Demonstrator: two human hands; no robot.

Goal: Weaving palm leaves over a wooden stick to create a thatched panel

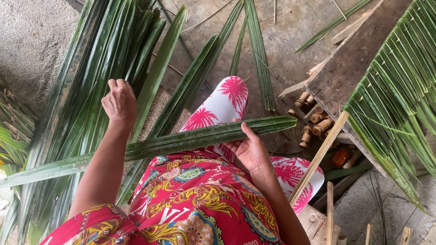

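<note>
My right hand (249, 149) grips a long green palm leaf (172, 143) that lies slantwise across my lap, its broad end up right and its tip low left. My left hand (119, 101) reaches forward to a pile of long palm leaves (101, 65) stacked on the ground and rests with curled fingers on one of them. I sit in a red patterned dress, with pink-and-white palm-print trousers (224, 104) showing at the knee.
A woven panel of palm leaves (418, 90) on a stick frame leans at the right. Beside it stand a dark wooden plank (354, 56), short bamboo pieces (314, 120), and thin wooden stakes (329, 228). Loose leaves lie on the concrete floor (288, 32).
</note>
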